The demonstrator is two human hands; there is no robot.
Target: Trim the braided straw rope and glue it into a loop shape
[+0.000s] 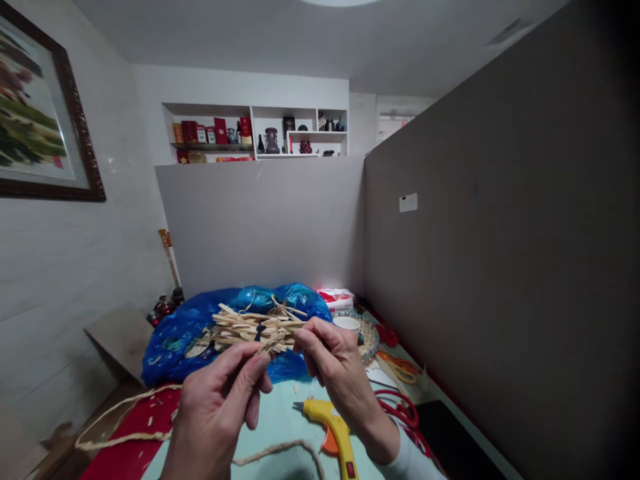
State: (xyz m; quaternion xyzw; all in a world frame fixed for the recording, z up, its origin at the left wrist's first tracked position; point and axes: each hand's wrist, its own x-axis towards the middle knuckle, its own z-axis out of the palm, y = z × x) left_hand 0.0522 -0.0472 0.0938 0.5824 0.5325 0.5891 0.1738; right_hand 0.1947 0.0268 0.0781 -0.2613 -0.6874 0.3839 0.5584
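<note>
Both hands are raised in front of me over the table. My left hand (220,407) pinches its fingers together on thin pale straw strips. My right hand (333,367) also closes its fingers on the strips at the other end. The strips belong to a bundle of straw strips (253,327) that lies just behind the hands, tied in the middle with a dark band, above a blue plastic bag (200,327).
A yellow glue gun (335,430) lies on the light green table below my right wrist. Red scissors (403,410), orange scissors (400,367), a woven round tray (370,337) with a white cup (347,324), and a loose rope (285,450) are nearby. Grey partitions (500,233) close off the right and back.
</note>
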